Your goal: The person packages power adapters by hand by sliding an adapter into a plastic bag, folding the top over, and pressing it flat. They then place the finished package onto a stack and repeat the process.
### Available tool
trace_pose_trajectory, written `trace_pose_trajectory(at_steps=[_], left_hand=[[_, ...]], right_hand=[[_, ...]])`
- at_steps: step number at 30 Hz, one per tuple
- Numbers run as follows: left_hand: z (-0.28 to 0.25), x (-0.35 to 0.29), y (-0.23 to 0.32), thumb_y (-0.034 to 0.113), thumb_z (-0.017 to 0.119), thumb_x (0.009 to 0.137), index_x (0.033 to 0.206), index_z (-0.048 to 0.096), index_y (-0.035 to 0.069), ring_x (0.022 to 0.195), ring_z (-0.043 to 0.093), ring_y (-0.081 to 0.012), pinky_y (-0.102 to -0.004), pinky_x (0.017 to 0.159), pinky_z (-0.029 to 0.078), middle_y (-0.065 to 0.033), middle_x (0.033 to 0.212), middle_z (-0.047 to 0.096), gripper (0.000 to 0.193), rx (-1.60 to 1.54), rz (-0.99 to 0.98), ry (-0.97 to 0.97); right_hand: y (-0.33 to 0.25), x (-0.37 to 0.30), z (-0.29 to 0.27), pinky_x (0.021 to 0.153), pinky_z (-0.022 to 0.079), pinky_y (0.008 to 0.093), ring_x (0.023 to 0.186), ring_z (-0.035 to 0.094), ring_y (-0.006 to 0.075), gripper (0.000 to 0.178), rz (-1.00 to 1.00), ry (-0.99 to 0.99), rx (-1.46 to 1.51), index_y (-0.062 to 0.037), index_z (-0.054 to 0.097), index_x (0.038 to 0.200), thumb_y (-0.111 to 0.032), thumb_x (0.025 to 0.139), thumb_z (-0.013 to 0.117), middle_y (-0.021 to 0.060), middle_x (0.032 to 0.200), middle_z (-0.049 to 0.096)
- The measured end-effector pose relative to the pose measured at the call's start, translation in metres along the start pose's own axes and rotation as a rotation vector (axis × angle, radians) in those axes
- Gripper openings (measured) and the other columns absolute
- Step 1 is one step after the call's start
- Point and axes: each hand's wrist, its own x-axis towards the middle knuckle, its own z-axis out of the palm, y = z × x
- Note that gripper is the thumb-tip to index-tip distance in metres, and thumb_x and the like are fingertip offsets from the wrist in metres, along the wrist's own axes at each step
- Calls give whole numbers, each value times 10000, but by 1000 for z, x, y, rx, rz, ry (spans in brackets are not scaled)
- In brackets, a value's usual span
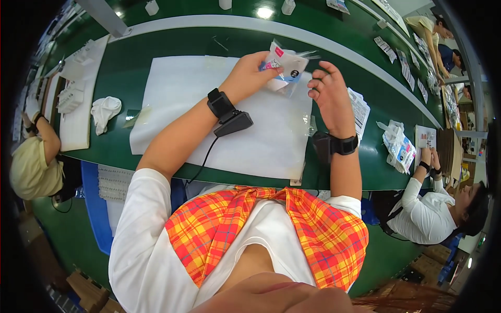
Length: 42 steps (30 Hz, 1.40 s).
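Observation:
My left hand (254, 74) grips a small clear plastic packet (288, 68) with a white, pink and blue printed insert, held above the white sheet. Its thumb presses on the packet's front. Just right of the packet, my right hand (330, 91) is raised with its fingers apart and slightly curled, holding nothing that I can see. Beneath both hands the white sheet (209, 141) is taped to the green table (133, 86). Each wrist wears a black strap with a small device, and a cable runs from the left one.
Right of the sheet lie a stack of printed cards (359, 110) and a pile of similar packets (398, 146). A crumpled white cloth (106, 112) rests at the left. Co-workers sit at both sides. A pale rail (219, 21) crosses the table's far side. A blue bin (93, 208) stands below.

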Motion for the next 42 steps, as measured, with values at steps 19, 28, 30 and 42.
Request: trace_pose_trajectory(at_steps=[19, 28, 30, 42], left_hand=[[-9, 11, -25, 220, 625, 888, 1078, 678, 87, 848, 619, -196, -321, 792, 465, -38, 942, 703, 239, 329, 213, -104], [8, -10, -12, 135, 549, 871, 1170, 664, 256, 1090, 463, -227, -418, 992, 280, 55, 1131, 620, 343, 832, 226, -263], [7, -9, -13, 134, 545, 871, 1170, 664, 258, 1099, 457, -229, -414, 988, 283, 59, 1146, 603, 345, 814, 207, -276], [0, -5, -17, 71, 556, 825, 1195, 623, 176, 1114, 464, -261, -422, 986, 318, 12, 1175, 573, 390, 815, 207, -312]], right_hand=[[23, 18, -40, 778, 507, 306, 879, 653, 182, 197, -288, -27, -695, -2, 673, 1047, -86, 914, 554, 70, 942, 680], [15, -18, 14, 740, 498, 330, 837, 633, 281, 224, -414, -294, -1344, -48, 704, 1025, -63, 815, 629, 139, 930, 670], [19, -13, 17, 710, 496, 329, 801, 631, 274, 207, -375, -259, -1373, -36, 709, 997, -84, 800, 665, 142, 869, 663], [29, 3, 18, 679, 490, 371, 730, 614, 300, 149, -301, -215, -1281, 7, 688, 896, -107, 802, 669, 143, 826, 647]])
